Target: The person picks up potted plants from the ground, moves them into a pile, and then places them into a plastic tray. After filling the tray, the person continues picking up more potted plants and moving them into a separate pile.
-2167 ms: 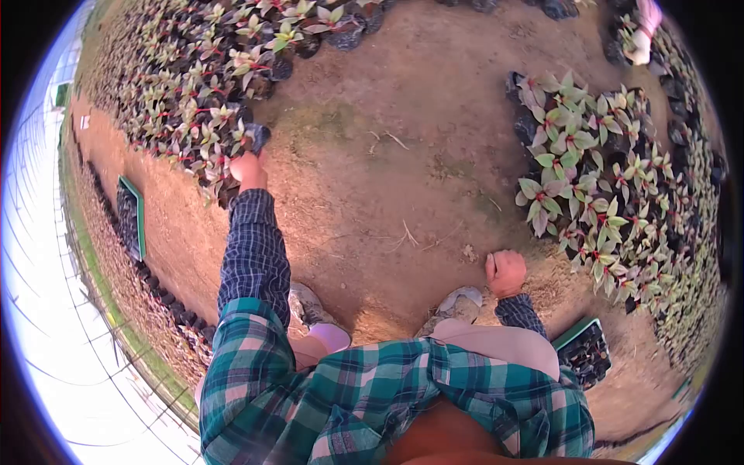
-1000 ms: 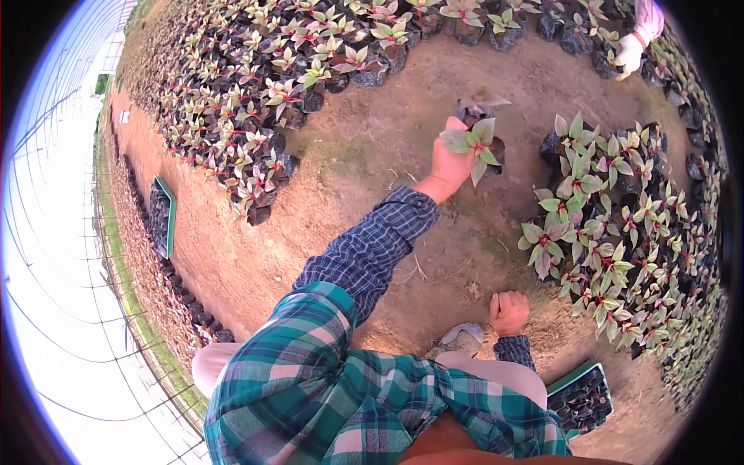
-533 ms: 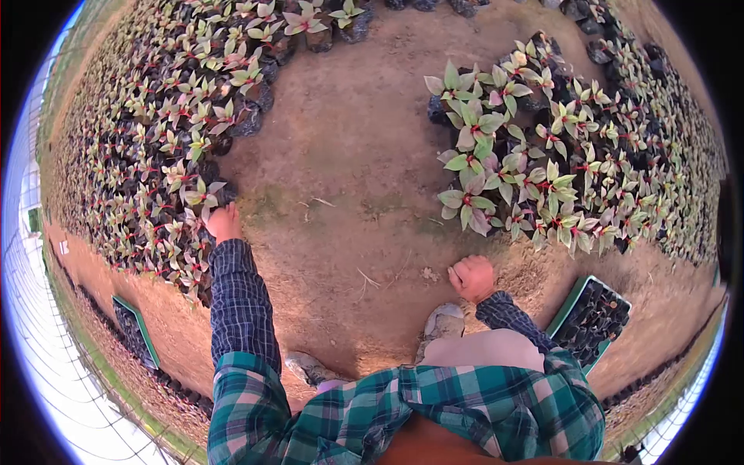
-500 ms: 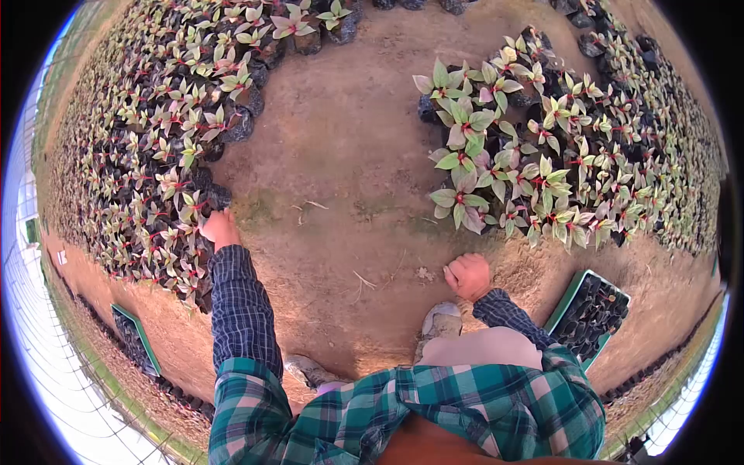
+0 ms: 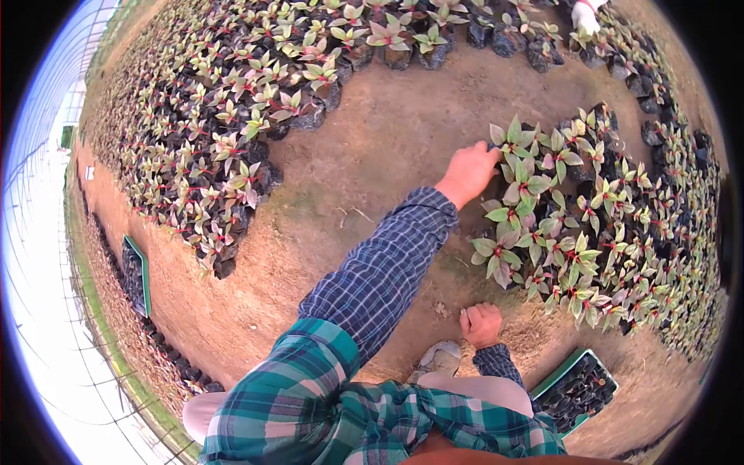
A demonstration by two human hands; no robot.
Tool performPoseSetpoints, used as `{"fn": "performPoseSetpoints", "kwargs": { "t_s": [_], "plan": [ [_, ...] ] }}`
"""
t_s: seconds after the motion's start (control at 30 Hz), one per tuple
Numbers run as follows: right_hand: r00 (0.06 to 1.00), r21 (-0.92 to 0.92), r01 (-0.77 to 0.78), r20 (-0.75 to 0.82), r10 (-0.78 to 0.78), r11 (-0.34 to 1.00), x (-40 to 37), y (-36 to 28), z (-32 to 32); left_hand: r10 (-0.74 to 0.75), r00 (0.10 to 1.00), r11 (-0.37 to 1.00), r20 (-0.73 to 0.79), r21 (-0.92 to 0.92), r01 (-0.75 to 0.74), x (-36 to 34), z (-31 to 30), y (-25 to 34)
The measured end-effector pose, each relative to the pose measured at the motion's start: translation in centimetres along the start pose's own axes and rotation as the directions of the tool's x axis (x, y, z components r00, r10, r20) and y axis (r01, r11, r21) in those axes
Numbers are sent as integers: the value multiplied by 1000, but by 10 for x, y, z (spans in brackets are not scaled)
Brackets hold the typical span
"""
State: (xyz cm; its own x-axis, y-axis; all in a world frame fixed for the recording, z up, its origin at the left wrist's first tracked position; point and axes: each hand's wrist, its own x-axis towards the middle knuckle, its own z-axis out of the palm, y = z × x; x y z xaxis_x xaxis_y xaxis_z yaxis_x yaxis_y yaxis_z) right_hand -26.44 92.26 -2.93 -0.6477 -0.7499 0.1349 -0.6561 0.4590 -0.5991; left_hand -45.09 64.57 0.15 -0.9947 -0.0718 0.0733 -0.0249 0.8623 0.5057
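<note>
My left hand (image 5: pixel 469 174) reaches across to the left edge of the right-hand block of seedlings. Its fingers are closed at the side of a potted seedling (image 5: pixel 514 139) with broad green leaves; the fingertips are partly hidden by the plant. Below that block, my right hand (image 5: pixel 481 324) is curled into a loose fist near my knee, with nothing showing in it. Close by are more seedlings (image 5: pixel 535 186) with green and pinkish leaves and red stems, in black bags.
A larger block of bagged seedlings (image 5: pixel 232 108) fills the left. Bare soil (image 5: pixel 387 116) lies between the blocks. Green trays of black bags stand at right (image 5: pixel 577 391) and left (image 5: pixel 136 275). Another person's white-gloved hand (image 5: pixel 587 17) is at the top right.
My left hand has left the edge of the left block and swung right to the right block, closing at a potted seedling. The view has turned; my right hand stays fisted. A gloved hand has appeared.
</note>
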Motion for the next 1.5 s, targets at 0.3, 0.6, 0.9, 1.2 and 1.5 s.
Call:
{"fn": "performPoseSetpoints", "kwargs": {
  "t_s": [0.3,0.6,0.9,1.2,1.5],
  "plan": [
    [1000,-11,8,12,-8,1000,0,-1,0,-337,848,906,-409,-386,174,-70,-33,-68],
    [997,-34,-71,30,72,997,-8,1,-7,-703,465,705,-539,-440,556,-214,-124,-309],
    [999,-14,-33,-3,33,999,-8,3,-4,-457,863,827,-214,-459,324,-139,-46,-125],
    [998,-18,-57,29,58,998,-12,5,-4,92,990,974,103,-218,-68,-41,36,23],
    [998,31,-62,18,61,998,-11,5,0,91,996,969,-10,-232,-91,-50,27,17]
  ]
}}
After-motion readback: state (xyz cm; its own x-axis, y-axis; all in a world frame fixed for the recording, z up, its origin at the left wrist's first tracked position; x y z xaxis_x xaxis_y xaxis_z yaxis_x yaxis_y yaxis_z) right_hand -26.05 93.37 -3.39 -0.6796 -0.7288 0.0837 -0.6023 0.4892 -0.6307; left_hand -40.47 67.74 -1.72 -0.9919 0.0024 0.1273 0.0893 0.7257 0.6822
